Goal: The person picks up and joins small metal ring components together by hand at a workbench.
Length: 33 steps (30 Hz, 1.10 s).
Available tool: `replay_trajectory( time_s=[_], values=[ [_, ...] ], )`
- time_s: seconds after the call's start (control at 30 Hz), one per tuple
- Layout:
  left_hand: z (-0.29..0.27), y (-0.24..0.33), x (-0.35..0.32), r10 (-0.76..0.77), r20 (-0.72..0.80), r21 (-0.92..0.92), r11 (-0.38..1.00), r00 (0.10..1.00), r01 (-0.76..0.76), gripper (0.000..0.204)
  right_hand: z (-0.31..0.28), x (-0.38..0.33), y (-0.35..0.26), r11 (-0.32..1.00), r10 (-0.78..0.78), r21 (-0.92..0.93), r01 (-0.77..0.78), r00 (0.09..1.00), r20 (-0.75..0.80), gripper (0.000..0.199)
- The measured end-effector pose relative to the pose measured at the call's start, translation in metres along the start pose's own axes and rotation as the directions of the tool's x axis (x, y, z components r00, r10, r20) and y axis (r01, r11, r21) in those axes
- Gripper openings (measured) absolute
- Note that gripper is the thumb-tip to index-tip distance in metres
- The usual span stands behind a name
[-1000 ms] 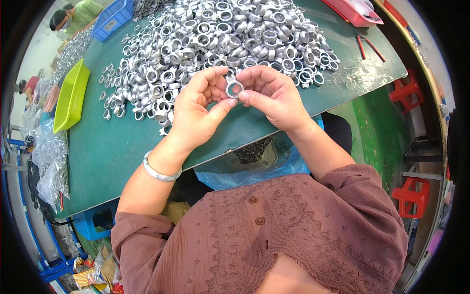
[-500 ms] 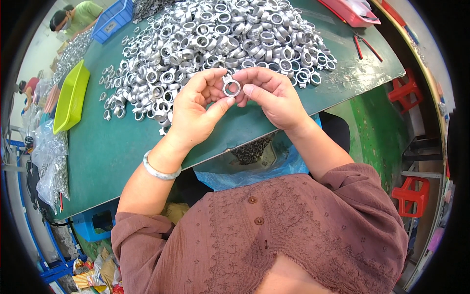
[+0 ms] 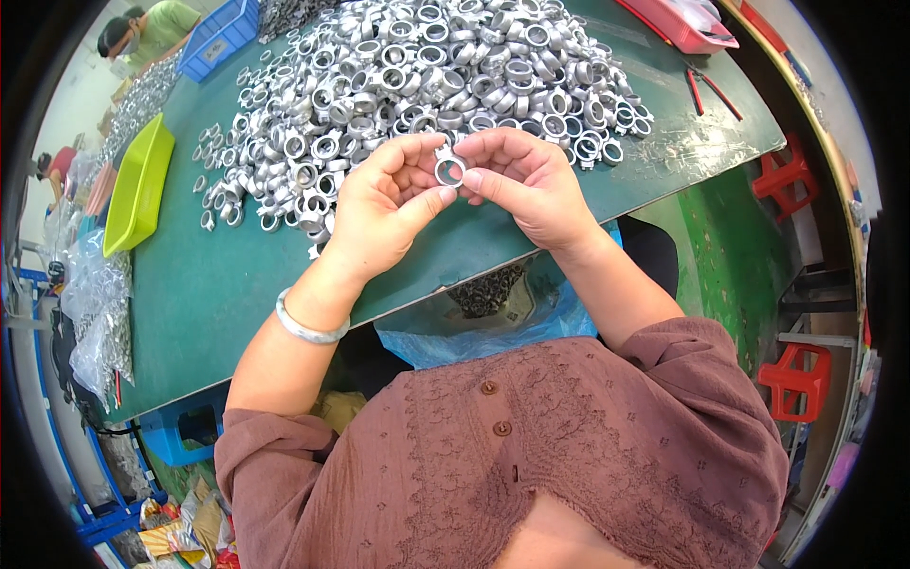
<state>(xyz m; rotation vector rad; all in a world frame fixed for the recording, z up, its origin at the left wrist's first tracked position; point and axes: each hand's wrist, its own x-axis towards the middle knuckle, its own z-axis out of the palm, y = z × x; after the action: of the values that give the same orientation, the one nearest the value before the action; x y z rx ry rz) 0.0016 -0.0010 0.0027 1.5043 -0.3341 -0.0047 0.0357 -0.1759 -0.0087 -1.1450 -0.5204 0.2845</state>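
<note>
Between my two hands is a silver metal ring clamp [image 3: 449,182], its round opening facing up at me and its small lug pointing away. My left hand [image 3: 389,201] pinches its left side with thumb and fingers, a pale bangle on that wrist. My right hand [image 3: 524,188] grips the other side, the thumb tip on the ring's right edge. Just beyond my fingers lies a large heap of similar metal rings [image 3: 379,81] on the green table [image 3: 213,322]. The undersides of my fingers are partly hidden.
A yellow-green tray [image 3: 139,190] and a blue bin [image 3: 218,43] stand at the left. Red-handled pliers [image 3: 711,93] and a pink basket [image 3: 678,24] are at the far right. Below the table edge hangs a blue bag [image 3: 474,337]. Red stools [image 3: 796,379] stand at right; another person [image 3: 156,33] works far left.
The ring clamp has turned slightly in my fingers and my right thumb has slid onto its lower right edge. Both hands otherwise stay in nearly the same place.
</note>
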Motion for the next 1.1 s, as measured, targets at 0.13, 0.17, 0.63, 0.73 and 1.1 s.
replay_trajectory(
  time_s=[0.13,0.17,0.63,0.73,1.1],
  values=[
    [0.002,0.002,-0.001,0.002,0.0,-0.023,1.0,1.0,-0.002,0.044,0.002,-0.002,-0.001,1.0,-0.023,0.012,0.023,1.0,0.016,0.025],
    [0.002,0.002,-0.001,-0.001,-0.001,-0.025,1.0,1.0,0.001,0.044,0.002,-0.002,-0.001,0.999,-0.037,0.015,0.037,0.999,0.016,0.025],
    [0.003,0.002,-0.001,-0.019,-0.009,-0.031,0.999,1.0,0.019,0.045,0.004,-0.002,0.007,0.981,-0.181,-0.058,0.184,0.982,0.052,0.028],
    [0.003,0.0,0.0,-0.012,-0.013,-0.097,0.995,1.0,0.011,0.043,0.006,-0.003,0.01,0.938,-0.26,-0.218,0.271,0.962,0.08,0.028],
    [-0.005,0.005,0.004,-0.119,0.049,-0.351,0.927,0.992,0.129,0.038,0.0,0.0,0.012,0.939,-0.304,-0.171,0.3,0.953,0.001,0.029]
  ],
)
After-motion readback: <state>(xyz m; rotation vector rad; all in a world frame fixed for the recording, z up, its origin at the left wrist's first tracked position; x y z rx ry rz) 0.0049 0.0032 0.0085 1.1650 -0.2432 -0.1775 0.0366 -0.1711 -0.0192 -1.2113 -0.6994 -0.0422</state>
